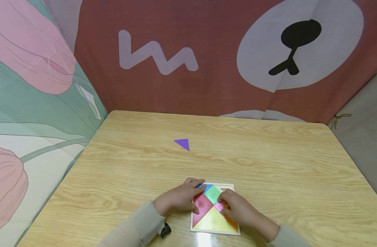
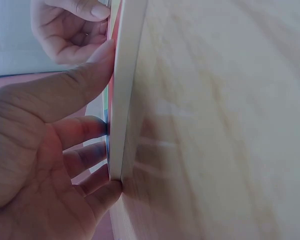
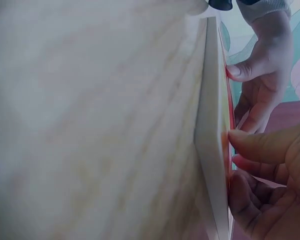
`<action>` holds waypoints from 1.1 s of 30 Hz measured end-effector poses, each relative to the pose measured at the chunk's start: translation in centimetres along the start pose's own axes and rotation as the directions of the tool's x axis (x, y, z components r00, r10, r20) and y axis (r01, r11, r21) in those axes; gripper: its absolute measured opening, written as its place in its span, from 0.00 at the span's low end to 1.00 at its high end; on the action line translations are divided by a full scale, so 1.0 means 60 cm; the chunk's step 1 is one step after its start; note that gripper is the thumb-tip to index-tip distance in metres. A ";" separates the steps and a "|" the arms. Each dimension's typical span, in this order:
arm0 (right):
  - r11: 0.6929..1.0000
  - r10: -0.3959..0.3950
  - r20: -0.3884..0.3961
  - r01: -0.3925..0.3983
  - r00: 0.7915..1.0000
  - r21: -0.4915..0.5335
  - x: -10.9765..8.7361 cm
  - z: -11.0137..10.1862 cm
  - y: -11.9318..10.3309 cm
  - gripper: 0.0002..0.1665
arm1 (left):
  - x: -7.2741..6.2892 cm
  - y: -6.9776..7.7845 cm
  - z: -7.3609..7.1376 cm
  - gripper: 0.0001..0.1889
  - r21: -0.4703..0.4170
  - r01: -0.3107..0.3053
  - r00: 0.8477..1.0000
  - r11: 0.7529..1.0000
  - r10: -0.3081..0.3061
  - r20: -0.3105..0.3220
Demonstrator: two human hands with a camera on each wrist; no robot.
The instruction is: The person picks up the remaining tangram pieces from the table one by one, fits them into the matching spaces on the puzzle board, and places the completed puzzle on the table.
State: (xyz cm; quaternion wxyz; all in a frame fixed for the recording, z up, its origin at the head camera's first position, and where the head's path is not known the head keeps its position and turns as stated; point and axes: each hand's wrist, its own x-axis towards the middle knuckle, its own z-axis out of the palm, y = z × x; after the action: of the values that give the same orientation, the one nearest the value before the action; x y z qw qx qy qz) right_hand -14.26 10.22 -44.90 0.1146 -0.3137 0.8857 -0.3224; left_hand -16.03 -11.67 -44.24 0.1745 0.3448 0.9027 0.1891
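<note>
A square white tangram tray [image 1: 215,233] lies on the table with coloured pieces in it: a red triangle [image 1: 201,206], a yellow triangle [image 1: 214,221], a green square [image 1: 213,195], a blue piece [image 1: 208,188] and an orange piece [image 1: 233,224]. My left hand [image 1: 180,196] rests at the tray's left side, thumb on the red triangle and fingertips over the blue piece. With bent fingers, my right hand [image 1: 238,207] holds a small pink tangram piece [image 1: 218,206] between thumb and index finger; the hand partly covers it. The tray's top right corner shows bare white.
A purple triangle [image 1: 183,144] lies alone on the wooden table [image 1: 269,157], beyond the tray. A small black object [image 1: 165,230] sits by the left sleeve. Printed cloths [image 1: 176,92] hang behind and beside the table.
</note>
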 end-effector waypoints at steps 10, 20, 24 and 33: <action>0.986 -0.040 -0.051 0.031 0.998 -0.162 -0.020 0.007 -0.011 0.09 | -0.001 0.001 0.000 0.41 0.008 0.003 1.000 1.000 -0.003 0.000; 0.972 -0.080 -0.077 0.061 0.994 -0.226 -0.044 0.010 -0.013 0.18 | -0.001 0.001 0.001 0.40 -0.010 0.022 1.000 1.000 -0.022 0.010; 0.970 -0.097 -0.083 0.076 0.992 -0.229 -0.054 0.012 -0.014 0.21 | -0.001 0.001 0.000 0.40 -0.021 0.029 0.999 0.999 -0.029 0.012; 0.959 -0.114 -0.094 0.085 0.989 -0.271 -0.070 0.018 -0.015 0.24 | -0.001 0.002 -0.001 0.40 -0.023 0.019 1.000 1.000 -0.018 0.014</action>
State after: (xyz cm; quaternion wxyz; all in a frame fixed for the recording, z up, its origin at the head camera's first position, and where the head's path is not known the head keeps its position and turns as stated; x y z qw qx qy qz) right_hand -10.11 11.79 -45.14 0.0069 -0.3524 0.9090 -0.2225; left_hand -15.94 -11.64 -44.12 0.1865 0.3356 0.9024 0.1957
